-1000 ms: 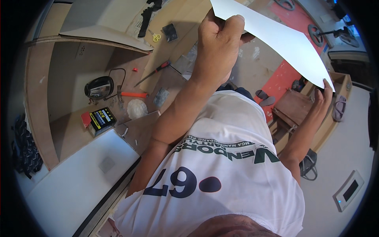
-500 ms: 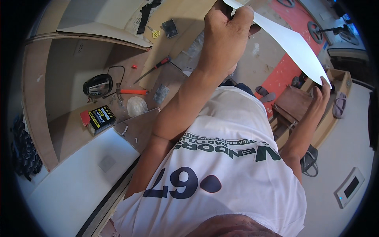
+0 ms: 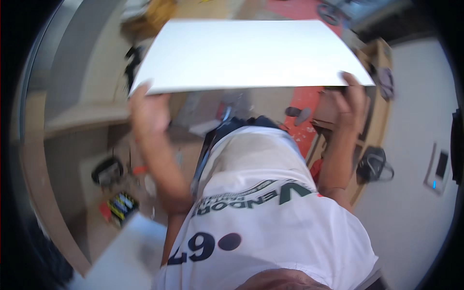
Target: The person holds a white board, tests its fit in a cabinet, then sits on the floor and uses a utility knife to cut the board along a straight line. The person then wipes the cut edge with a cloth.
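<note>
A large white sheet (image 3: pixel 251 52) spans the upper middle, its long near edge roughly level. My left hand (image 3: pixel 150 107) grips its near left corner, slightly smeared by motion. My right hand (image 3: pixel 352 98) holds the near right end, thumb and fingers at the edge. The sheet hides part of the floor behind it. Below it is my white printed shirt (image 3: pixel 270 222).
An open wooden cabinet (image 3: pixel 34 183) at left holds a black tool (image 3: pixel 107 171), an orange-handled tool (image 3: pixel 140 169) and a black-and-yellow box (image 3: pixel 123 209). At right are a wooden frame (image 3: pixel 386 53), grey slippers (image 3: pixel 295 113), a black bag (image 3: pixel 372 164) and a wall panel (image 3: pixel 440 166).
My left hand has moved left and down with the sheet, which now lies level across the view instead of slanting. My right hand has shifted left and slightly up. The surroundings are blurred and shifted.
</note>
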Demonstrator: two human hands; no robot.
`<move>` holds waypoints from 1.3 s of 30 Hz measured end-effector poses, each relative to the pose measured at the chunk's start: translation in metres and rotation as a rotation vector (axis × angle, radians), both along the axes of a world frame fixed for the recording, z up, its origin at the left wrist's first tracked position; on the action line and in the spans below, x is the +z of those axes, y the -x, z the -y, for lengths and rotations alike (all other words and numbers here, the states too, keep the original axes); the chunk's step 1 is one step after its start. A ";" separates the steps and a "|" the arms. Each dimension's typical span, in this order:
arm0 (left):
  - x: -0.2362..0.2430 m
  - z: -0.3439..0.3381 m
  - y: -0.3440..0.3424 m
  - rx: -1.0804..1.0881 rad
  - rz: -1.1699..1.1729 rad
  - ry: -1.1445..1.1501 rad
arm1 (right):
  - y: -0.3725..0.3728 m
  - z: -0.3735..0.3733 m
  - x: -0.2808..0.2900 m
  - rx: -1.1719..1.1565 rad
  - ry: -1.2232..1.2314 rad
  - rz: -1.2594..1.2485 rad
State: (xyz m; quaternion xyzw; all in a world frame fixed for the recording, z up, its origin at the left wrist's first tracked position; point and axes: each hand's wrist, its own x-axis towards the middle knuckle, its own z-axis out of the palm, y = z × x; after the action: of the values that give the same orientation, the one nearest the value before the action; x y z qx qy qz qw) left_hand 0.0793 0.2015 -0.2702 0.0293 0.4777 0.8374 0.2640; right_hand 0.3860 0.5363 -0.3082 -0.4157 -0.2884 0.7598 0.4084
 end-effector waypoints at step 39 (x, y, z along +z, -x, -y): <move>-0.081 0.146 0.145 0.104 0.143 0.259 | 0.085 0.101 0.048 0.323 0.047 -0.095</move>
State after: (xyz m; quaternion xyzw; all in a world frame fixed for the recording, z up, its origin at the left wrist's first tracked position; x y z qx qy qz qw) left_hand -0.0659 0.0555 -0.3508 -0.0896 0.5626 0.7812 0.2552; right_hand 0.3014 0.4352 -0.2602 -0.3369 -0.3140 0.8409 0.2842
